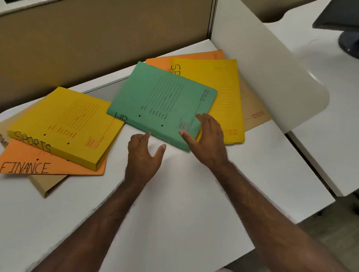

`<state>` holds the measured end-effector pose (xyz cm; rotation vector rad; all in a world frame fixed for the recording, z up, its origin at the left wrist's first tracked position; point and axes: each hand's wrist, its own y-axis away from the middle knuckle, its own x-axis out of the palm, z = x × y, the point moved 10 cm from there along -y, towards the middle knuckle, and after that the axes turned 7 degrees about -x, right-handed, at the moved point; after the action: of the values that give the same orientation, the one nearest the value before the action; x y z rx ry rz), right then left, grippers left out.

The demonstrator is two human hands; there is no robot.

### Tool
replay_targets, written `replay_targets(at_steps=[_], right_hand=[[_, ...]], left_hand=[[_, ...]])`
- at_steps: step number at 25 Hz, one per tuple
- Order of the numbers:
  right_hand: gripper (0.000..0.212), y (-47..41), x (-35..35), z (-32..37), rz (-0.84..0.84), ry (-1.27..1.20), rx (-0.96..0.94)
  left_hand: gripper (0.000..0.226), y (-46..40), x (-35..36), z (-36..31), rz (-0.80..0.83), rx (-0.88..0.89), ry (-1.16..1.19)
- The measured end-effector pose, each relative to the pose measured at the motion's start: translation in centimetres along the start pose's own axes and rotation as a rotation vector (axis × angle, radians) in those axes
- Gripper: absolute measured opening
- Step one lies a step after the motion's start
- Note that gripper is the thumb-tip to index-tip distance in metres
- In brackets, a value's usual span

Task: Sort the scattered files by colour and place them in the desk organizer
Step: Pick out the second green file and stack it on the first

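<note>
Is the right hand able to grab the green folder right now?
Probably yes. The right hand is open at the near right corner of the green folder, which lies on top of the yellow folder with nothing covering it.

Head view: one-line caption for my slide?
Both open hands, left hand and right hand, reach for the green cardboard HR file.

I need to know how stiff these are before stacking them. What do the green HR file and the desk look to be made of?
Green HR file: apparently matte card or pressboard, judging by printed lines, punched holes and a thick squared edge. Desk: smooth white, probably laminate, with a faint sheen; the core isn't visible.
</note>
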<state>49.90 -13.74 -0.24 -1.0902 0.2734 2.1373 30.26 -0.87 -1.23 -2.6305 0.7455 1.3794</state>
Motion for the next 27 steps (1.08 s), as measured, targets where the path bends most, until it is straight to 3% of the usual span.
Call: replay_targets(at_steps=[4,13,18,23,27], right_hand=[[0.077,-4.1,0.8,0.4,0.006,-0.015,-0.045],[0.082,-12.6,1.4,-1.5,0.041,0.019,-0.017],[0.082,-14.9,1.6,-2.4,0.017,0.17,0.002],[0.076,-15.4,1.7,-3.3,0.006,0.248,0.035],[0.071,-14.9,0.4,-3.7,-0.049,0.263,0.076]], left_hand=[[0.073,-2.4,1.6,1.7,0.046,-0.265,0.214],[0.067,-5.0,3.2,2.5,0.057,-0.38,0.114],[0.053,-4.9,3.6,1.9,0.048,-0.519,0.416],[0.014,-4.0,4.5,1.8,0.094,-0.614,0.71],[0.011,-3.7,3.9,1.8,0.1,-0.598,0.779]])
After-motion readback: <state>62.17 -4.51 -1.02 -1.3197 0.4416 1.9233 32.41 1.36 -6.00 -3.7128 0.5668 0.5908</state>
